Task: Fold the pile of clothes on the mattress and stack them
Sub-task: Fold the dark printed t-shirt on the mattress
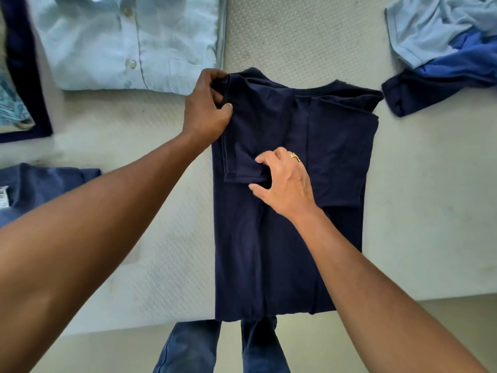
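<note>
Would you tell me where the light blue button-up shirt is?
Head view, upper left: the light blue shirt lies on the mattress, beyond the left hand gripping the navy T-shirt.

Arms outstretched; left hand [207, 106], right hand [285, 181] curled, seemingly pinching.

One gold ring [295, 156] on the right hand [285, 184]. Blue jeans [188, 348] on both legs. Both forearms [107, 211] bare.

No legible text anywhere.
</note>
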{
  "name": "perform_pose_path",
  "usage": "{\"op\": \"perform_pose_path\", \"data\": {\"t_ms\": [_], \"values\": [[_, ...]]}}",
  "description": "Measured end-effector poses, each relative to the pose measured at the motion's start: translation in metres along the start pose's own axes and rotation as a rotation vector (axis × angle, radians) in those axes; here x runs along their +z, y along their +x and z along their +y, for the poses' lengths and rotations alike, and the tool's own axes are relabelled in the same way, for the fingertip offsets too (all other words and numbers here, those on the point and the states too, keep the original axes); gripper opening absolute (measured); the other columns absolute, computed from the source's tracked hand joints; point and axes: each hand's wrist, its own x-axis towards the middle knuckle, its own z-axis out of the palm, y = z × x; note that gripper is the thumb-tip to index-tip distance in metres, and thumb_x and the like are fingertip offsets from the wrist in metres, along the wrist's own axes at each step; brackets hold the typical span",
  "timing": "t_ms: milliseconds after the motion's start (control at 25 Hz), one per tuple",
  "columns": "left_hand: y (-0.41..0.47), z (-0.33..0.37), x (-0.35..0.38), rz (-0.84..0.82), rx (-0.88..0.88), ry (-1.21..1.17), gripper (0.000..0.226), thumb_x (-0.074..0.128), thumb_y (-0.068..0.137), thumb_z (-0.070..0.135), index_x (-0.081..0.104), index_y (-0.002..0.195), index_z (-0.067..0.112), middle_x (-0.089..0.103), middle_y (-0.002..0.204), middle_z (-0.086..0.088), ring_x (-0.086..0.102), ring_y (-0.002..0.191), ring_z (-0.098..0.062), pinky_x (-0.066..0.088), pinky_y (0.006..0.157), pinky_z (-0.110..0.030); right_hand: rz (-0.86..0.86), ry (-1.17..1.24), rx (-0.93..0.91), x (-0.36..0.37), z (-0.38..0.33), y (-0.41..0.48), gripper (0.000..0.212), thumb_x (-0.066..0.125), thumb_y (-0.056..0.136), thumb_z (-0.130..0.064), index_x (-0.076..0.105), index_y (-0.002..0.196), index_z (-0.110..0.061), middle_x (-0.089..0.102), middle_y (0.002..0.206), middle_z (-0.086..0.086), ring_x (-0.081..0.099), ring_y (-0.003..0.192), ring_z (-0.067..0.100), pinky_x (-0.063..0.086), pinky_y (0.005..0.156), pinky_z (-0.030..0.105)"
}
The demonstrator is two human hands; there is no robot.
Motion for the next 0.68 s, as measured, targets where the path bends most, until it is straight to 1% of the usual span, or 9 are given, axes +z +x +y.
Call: {"op": "perform_pose_path", "data": {"t_ms": [80, 160, 280, 360, 400, 480, 560, 600, 680], "values": [[-0.006, -0.004, -0.002, 0.045, 0.019, 0.007, 0.050, 0.064, 0.083, 0.011, 0.055, 0.129, 0.028, 0.067, 0.088, -0.010, 0.066, 0.075, -0.017, 0.060, 0.076, -0.034, 0.110, 0.007, -0.017, 0.007, 0.001, -0.008, 0.034, 0.076, 0.082, -0.022, 0.067, 0.115, -0.022, 0.060, 0.101, -0.003, 0.055, 0.093, 0.019, 0.052, 0.085, 0.041], [-0.008, -0.005, -0.002, 0.111, 0.014, 0.016, 0.051, 0.062, 0.084, 0.011, 0.052, 0.132, 0.027, 0.065, 0.086, -0.009, 0.065, 0.074, -0.018, 0.059, 0.076, -0.033, 0.181, 0.052, -0.039, 0.008, 0.001, -0.013, 0.026, 0.071, 0.085, -0.023, 0.071, 0.111, -0.021, 0.062, 0.098, -0.004, 0.056, 0.091, 0.019, 0.050, 0.086, 0.039], [-0.010, -0.005, -0.004, 0.137, -0.038, 0.053, 0.058, 0.068, 0.090, 0.025, 0.043, 0.143, 0.023, 0.063, 0.086, 0.000, 0.065, 0.081, -0.013, 0.056, 0.081, -0.025, 0.113, 0.070, -0.062, 0.006, -0.002, -0.021, 0.039, 0.071, 0.086, -0.038, 0.071, 0.122, -0.024, 0.060, 0.107, -0.005, 0.056, 0.097, 0.017, 0.047, 0.092, 0.033], [-0.016, -0.005, -0.005, 0.089, -0.081, 0.054, 0.075, 0.075, 0.088, 0.037, 0.035, 0.149, 0.023, 0.065, 0.087, 0.003, 0.066, 0.083, -0.011, 0.054, 0.084, -0.023, 0.100, 0.055, -0.011, 0.009, -0.003, -0.026, 0.043, 0.071, 0.088, -0.034, 0.066, 0.129, -0.022, 0.059, 0.110, -0.003, 0.056, 0.098, 0.017, 0.050, 0.088, 0.033], [-0.022, -0.006, -0.006, 0.056, -0.095, 0.059, 0.084, 0.078, 0.084, 0.038, 0.031, 0.152, 0.024, 0.066, 0.085, 0.004, 0.067, 0.082, -0.011, 0.055, 0.086, -0.026, 0.113, 0.057, 0.021, 0.011, -0.003, -0.028, 0.040, 0.070, 0.089, -0.028, 0.065, 0.128, -0.021, 0.059, 0.109, -0.003, 0.056, 0.098, 0.018, 0.053, 0.083, 0.035], [-0.035, -0.011, -0.007, -0.029, -0.110, 0.094, 0.103, 0.085, 0.078, 0.035, 0.020, 0.158, 0.028, 0.069, 0.080, 0.000, 0.069, 0.077, -0.015, 0.059, 0.083, -0.035, 0.155, 0.066, 0.049, 0.014, -0.002, -0.027, 0.030, 0.069, 0.088, -0.016, 0.066, 0.118, -0.019, 0.060, 0.106, -0.003, 0.057, 0.096, 0.019, 0.055, 0.072, 0.038], [-0.048, -0.016, -0.007, -0.096, -0.129, 0.154, 0.117, 0.089, 0.074, 0.028, 0.011, 0.161, 0.031, 0.070, 0.077, -0.005, 0.071, 0.073, -0.019, 0.060, 0.078, -0.038, 0.218, 0.061, 0.038, 0.018, -0.001, -0.027, 0.024, 0.069, 0.084, -0.011, 0.069, 0.107, -0.018, 0.061, 0.098, -0.002, 0.057, 0.089, 0.020, 0.053, 0.069, 0.038], [-0.053, -0.018, -0.007, -0.113, -0.151, 0.174, 0.119, 0.090, 0.073, 0.024, 0.009, 0.162, 0.030, 0.070, 0.076, -0.006, 0.071, 0.072, -0.020, 0.061, 0.079, -0.039, 0.248, 0.051, 0.028, 0.020, -0.001, -0.027, 0.023, 0.070, 0.083, -0.011, 0.069, 0.104, -0.018, 0.061, 0.095, -0.002, 0.057, 0.085, 0.020, 0.052, 0.069, 0.038], [-0.066, -0.022, -0.007, -0.103, -0.202, 0.200, 0.114, 0.085, 0.079, 0.017, 0.009, 0.163, 0.026, 0.069, 0.076, -0.004, 0.070, 0.072, -0.018, 0.059, 0.080, -0.037, 0.265, 0.015, 0.000, 0.026, 0.000, -0.034, 0.025, 0.070, 0.083, -0.011, 0.071, 0.107, -0.017, 0.060, 0.093, -0.001, 0.056, 0.082, 0.022, 0.052, 0.068, 0.039]]}}
